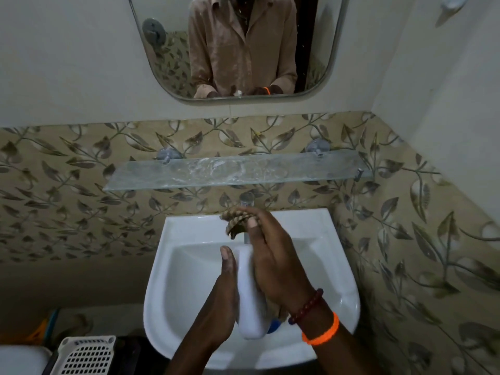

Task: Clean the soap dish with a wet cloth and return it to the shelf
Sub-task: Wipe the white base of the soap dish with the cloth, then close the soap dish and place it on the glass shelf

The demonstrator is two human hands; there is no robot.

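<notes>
Over the white sink [189, 266] I hold a white oval soap dish [250, 301] on its edge. My left hand [221, 299] grips its left side with the thumb up along the rim. My right hand [273, 258] presses a brown patterned cloth [234, 220] against the dish's right face; the cloth sticks out past my fingertips and shows again near my wrist. A frosted glass shelf [235, 173] hangs on the wall above the sink, smeared with white residue. The tap [246, 201] is mostly hidden behind my right hand.
A mirror [235, 47] above the shelf reflects a person in a beige shirt. Leaf-patterned tiles cover the walls; the right wall stands close to the sink. A white plastic basket [86, 355] sits at the lower left. Something blue [273, 326] lies in the basin under the dish.
</notes>
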